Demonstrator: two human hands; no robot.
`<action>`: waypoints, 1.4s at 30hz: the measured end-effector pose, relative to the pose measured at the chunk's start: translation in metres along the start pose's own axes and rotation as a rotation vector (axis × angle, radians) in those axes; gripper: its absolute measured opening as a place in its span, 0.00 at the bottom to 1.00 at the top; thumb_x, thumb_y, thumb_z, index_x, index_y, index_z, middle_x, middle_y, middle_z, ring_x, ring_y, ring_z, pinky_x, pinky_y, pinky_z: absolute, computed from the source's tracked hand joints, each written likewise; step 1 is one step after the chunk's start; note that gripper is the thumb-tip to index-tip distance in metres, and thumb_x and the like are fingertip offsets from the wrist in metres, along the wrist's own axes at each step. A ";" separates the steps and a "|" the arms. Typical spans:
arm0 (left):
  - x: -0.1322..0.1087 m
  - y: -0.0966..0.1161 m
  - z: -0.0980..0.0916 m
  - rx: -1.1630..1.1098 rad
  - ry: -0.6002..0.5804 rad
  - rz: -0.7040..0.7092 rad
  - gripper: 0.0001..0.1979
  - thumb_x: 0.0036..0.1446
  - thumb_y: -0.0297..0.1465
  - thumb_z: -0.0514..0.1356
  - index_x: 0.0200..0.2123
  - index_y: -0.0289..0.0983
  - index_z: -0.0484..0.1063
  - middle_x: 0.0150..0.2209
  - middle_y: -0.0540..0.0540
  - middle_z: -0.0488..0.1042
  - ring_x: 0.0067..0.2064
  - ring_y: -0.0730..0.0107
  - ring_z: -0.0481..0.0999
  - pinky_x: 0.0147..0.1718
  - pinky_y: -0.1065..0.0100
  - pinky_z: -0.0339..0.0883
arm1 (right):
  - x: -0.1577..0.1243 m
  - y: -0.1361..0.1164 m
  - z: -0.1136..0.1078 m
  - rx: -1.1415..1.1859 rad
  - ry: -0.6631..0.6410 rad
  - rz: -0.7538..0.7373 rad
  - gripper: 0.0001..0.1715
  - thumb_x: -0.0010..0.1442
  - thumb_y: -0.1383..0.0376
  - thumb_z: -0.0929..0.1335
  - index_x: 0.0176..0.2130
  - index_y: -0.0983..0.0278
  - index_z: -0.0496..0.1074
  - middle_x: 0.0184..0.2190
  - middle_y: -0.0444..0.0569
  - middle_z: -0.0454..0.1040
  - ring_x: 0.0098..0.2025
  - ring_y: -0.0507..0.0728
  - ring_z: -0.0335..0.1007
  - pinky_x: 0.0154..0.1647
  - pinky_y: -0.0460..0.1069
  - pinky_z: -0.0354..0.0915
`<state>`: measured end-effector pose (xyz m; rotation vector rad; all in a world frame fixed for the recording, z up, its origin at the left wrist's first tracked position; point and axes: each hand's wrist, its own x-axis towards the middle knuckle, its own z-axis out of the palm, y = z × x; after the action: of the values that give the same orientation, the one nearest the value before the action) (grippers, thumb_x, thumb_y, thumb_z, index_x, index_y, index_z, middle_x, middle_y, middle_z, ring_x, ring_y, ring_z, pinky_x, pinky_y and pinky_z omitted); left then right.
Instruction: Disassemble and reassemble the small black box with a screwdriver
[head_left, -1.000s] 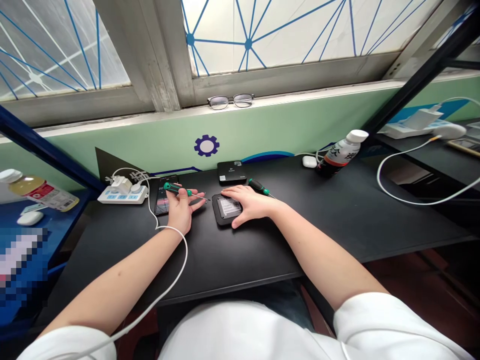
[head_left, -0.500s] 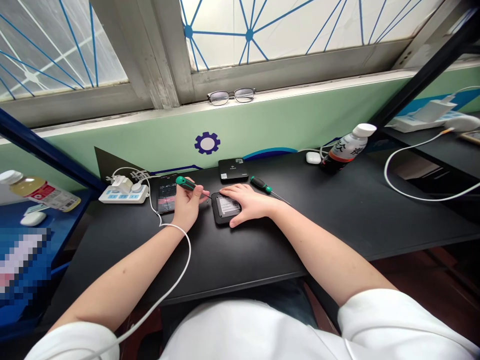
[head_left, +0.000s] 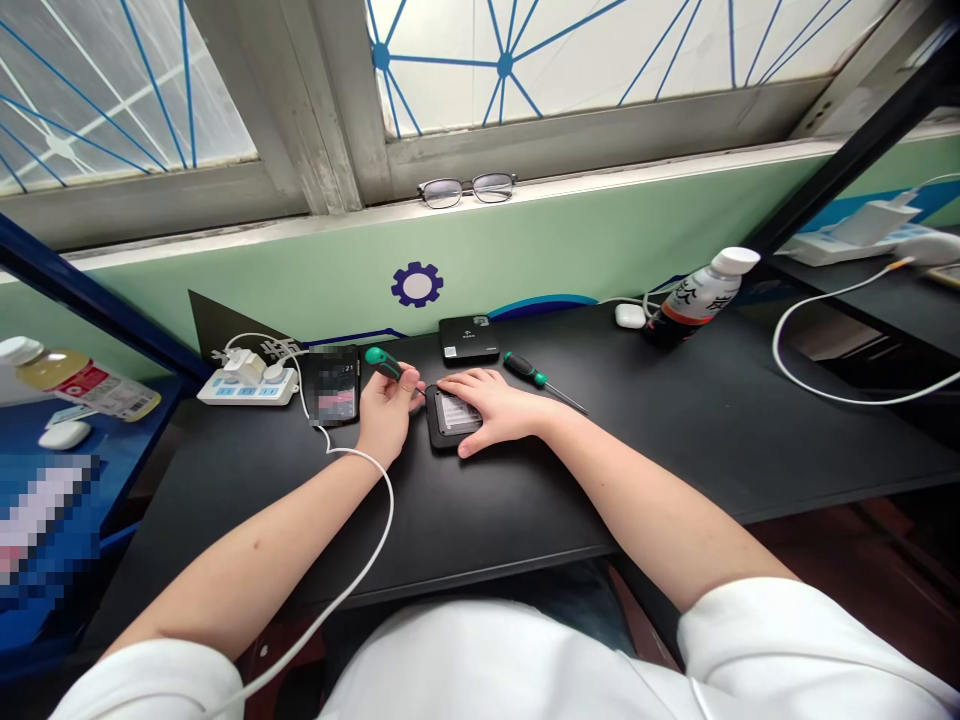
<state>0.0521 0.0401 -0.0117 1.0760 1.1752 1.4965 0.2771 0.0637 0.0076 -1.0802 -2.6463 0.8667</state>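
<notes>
My left hand (head_left: 386, 412) is closed around a screwdriver (head_left: 383, 362) with a green and black handle. Its thin shaft slants down to the upper left corner of a small black box (head_left: 442, 440). A silvery panel with printed text (head_left: 454, 412) shows inside the box's frame. Across the right part of that box rests my right hand (head_left: 491, 405), fingers over the top edge and thumb at the lower edge, holding it against the desk. Behind my right hand lies a second green and black screwdriver (head_left: 534, 374).
A flat black box (head_left: 469, 340) sits against the wall. On the left are a phone (head_left: 336, 388) and a white power strip (head_left: 247, 387); a white cable (head_left: 382, 530) crosses my left forearm. A dark drink bottle (head_left: 694, 297) and a white earbud case (head_left: 630, 316) stand at right.
My left hand has moved right, bringing the screwdriver's tip to the black box's corner. A tiny piece near the tip earlier is no longer distinguishable. My right hand keeps its place.
</notes>
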 end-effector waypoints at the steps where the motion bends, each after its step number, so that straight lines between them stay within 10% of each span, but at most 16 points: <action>1: 0.001 0.001 0.000 -0.008 0.036 -0.001 0.34 0.46 0.60 0.76 0.41 0.39 0.75 0.38 0.48 0.77 0.40 0.64 0.83 0.39 0.60 0.84 | 0.000 0.000 0.000 0.001 0.000 0.002 0.69 0.52 0.36 0.78 0.78 0.56 0.55 0.78 0.57 0.58 0.80 0.78 0.45 0.79 0.73 0.45; 27: 0.008 -0.009 -0.016 -0.228 0.029 -0.207 0.30 0.57 0.59 0.71 0.41 0.41 0.65 0.33 0.51 0.78 0.44 0.57 0.88 0.56 0.38 0.77 | -0.001 0.005 0.002 0.029 0.043 -0.021 0.71 0.45 0.38 0.82 0.77 0.54 0.58 0.75 0.59 0.60 0.77 0.79 0.48 0.77 0.75 0.50; 42: -0.006 -0.003 -0.005 -0.004 -0.053 -0.013 0.32 0.52 0.60 0.73 0.41 0.41 0.70 0.35 0.49 0.80 0.44 0.59 0.87 0.49 0.51 0.83 | 0.001 0.001 0.002 -0.009 0.064 -0.055 0.65 0.47 0.44 0.82 0.75 0.53 0.62 0.73 0.56 0.64 0.73 0.78 0.55 0.76 0.74 0.52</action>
<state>0.0491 0.0338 -0.0160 1.0971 1.1402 1.4513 0.2760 0.0642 0.0057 -1.0138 -2.6173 0.7968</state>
